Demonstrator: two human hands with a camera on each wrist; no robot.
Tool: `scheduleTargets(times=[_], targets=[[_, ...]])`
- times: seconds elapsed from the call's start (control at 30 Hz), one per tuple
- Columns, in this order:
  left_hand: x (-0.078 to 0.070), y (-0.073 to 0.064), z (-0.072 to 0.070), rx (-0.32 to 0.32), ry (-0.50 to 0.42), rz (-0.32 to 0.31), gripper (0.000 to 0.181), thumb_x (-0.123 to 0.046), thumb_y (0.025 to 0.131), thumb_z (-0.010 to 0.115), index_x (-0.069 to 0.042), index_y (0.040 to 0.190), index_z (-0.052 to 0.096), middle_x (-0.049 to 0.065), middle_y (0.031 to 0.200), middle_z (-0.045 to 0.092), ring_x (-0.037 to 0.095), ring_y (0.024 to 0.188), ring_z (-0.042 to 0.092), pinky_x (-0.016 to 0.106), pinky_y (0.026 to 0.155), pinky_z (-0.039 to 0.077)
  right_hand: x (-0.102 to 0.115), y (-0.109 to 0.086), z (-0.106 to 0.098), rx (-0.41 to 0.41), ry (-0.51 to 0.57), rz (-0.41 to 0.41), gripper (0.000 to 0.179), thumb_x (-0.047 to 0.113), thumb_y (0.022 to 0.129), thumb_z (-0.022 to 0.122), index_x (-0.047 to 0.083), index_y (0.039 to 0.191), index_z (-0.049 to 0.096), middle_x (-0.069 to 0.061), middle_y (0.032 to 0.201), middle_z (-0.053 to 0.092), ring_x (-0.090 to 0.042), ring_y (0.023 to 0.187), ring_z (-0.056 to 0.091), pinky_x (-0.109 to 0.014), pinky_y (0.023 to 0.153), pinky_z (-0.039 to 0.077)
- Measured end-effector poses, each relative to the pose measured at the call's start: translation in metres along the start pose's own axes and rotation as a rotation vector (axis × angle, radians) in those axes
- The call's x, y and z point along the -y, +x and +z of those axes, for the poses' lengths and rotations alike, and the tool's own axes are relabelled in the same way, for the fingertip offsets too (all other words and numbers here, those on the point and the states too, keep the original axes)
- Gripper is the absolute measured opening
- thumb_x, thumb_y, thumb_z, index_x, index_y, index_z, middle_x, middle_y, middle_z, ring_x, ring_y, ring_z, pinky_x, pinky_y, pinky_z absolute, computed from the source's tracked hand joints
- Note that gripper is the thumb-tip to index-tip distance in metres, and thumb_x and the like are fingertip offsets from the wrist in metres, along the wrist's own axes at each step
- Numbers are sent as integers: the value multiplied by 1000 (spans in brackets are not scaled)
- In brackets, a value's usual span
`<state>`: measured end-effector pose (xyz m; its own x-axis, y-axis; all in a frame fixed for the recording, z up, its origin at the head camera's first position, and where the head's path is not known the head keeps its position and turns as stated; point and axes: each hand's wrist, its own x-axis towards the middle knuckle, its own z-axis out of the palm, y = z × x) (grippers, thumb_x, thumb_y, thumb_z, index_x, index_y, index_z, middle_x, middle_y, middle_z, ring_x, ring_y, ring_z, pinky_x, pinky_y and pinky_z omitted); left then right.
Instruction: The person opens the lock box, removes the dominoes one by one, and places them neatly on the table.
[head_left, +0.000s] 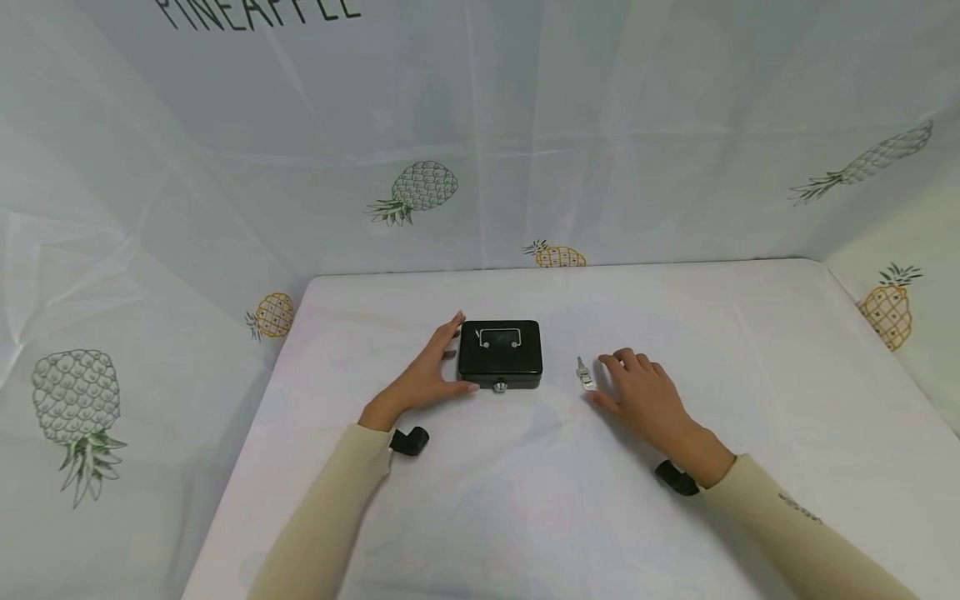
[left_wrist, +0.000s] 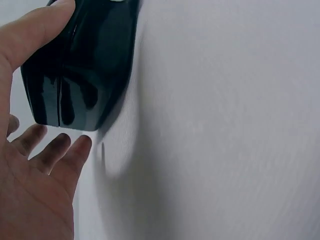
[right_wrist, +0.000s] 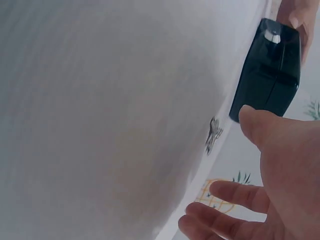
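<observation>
A black cash box (head_left: 499, 353) with a folded wire handle on its lid and a silver lock at its front stands on the white table. My left hand (head_left: 426, 377) spreads about its left end, thumb at the front corner and index finger near the back one. In the left wrist view the thumb overlaps the box and the other fingertips (left_wrist: 82, 145) come right up to its end. Small silver keys (head_left: 584, 374) lie right of the box. Beside them is my right hand (head_left: 641, 396), thumb and fingers apart and loosely bent, with nothing held between them.
White cloth printed with pineapples (head_left: 424, 185) hangs behind and at both sides of the table (head_left: 675, 300). A black wrist camera (head_left: 409, 442) sits at the left cuff and another camera (head_left: 677, 478) at the right one.
</observation>
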<state>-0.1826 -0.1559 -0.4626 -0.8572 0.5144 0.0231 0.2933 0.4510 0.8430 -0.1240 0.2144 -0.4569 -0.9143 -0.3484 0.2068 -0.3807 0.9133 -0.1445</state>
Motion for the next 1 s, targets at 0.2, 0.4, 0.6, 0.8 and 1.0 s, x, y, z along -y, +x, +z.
scheduleTargets(times=[0.2,0.4,0.6,0.8,1.0], targets=[[4,2,5,-26,-126,25,119,-1,85,87,-13,172,6,15,175,14,36,160,22,49,126,37,7,1,1,-5,16,23,54,34,92,84,-6,123,66,-25,115,65,-41,101,64,-54,78,60],[4,4,7,-43,-183,-9,116,2,85,86,-9,171,10,13,175,16,35,160,22,49,127,36,11,3,4,1,84,63,51,30,90,86,-7,118,66,-22,104,63,-36,89,61,-48,70,59],[7,6,9,-52,-204,-38,113,3,84,87,-9,171,15,12,174,19,33,160,23,45,128,35,14,7,4,-4,149,123,44,25,89,87,-6,113,66,-21,99,61,-36,86,60,-51,71,57],[11,7,10,-47,-247,-45,114,5,83,87,-9,171,16,14,174,18,34,160,21,46,129,33,16,11,6,13,195,177,41,25,90,86,-6,108,67,-21,99,61,-37,85,60,-51,70,56],[14,7,12,-47,-280,-53,115,8,82,86,-9,171,16,14,174,19,32,161,21,43,129,33,19,18,9,39,221,228,39,26,92,84,-7,106,67,-21,99,61,-37,87,61,-50,71,54]])
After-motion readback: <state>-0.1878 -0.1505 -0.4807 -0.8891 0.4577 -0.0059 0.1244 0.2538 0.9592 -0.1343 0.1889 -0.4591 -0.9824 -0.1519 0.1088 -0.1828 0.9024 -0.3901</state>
